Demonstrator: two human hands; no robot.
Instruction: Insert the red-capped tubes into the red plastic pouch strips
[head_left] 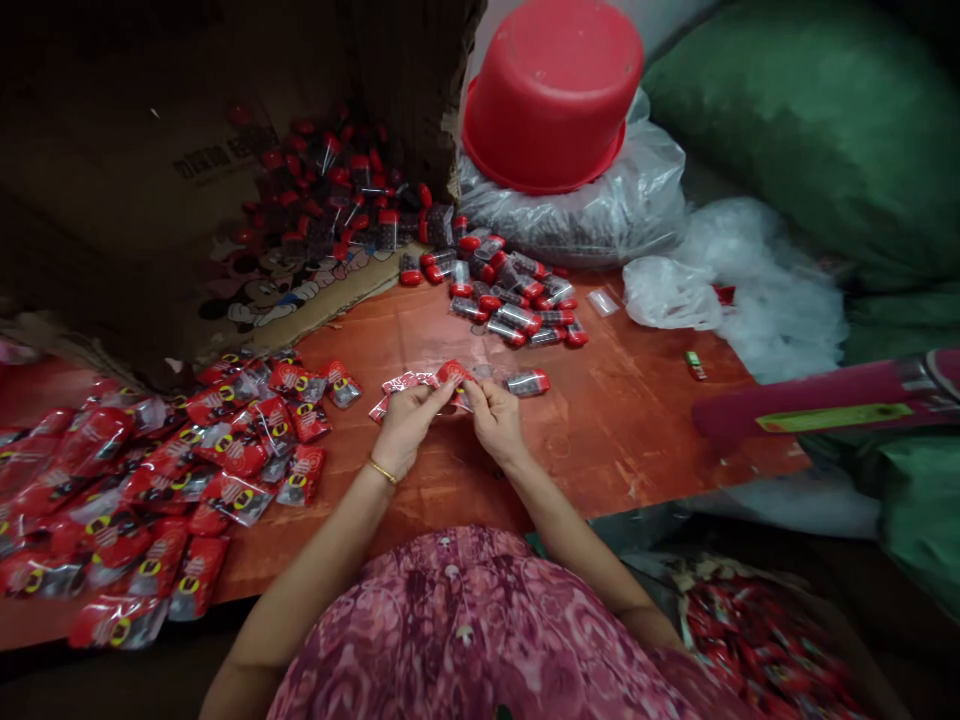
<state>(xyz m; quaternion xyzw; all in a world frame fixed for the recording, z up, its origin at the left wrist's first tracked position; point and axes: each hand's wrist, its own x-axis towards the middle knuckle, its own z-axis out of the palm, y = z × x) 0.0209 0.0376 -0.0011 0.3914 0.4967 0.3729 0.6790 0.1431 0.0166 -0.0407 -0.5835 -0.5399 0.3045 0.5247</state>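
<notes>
My left hand (406, 422) and my right hand (494, 417) meet over the red table (615, 420), both pinching a small red and clear packet (452, 376) between the fingertips. A gold bangle sits on my left wrist. A red-capped clear tube (528, 382) lies just right of my right hand. More flat red packets (400, 385) lie just left of my left hand.
A heap of filled red packets (150, 490) covers the table's left side. Loose red-capped tubes (510, 290) spill from a tipped cardboard box (150, 180). An upturned red basin (551, 95) rests on a plastic bag. Green sacks (810, 120) and a magenta roll (825, 400) lie right.
</notes>
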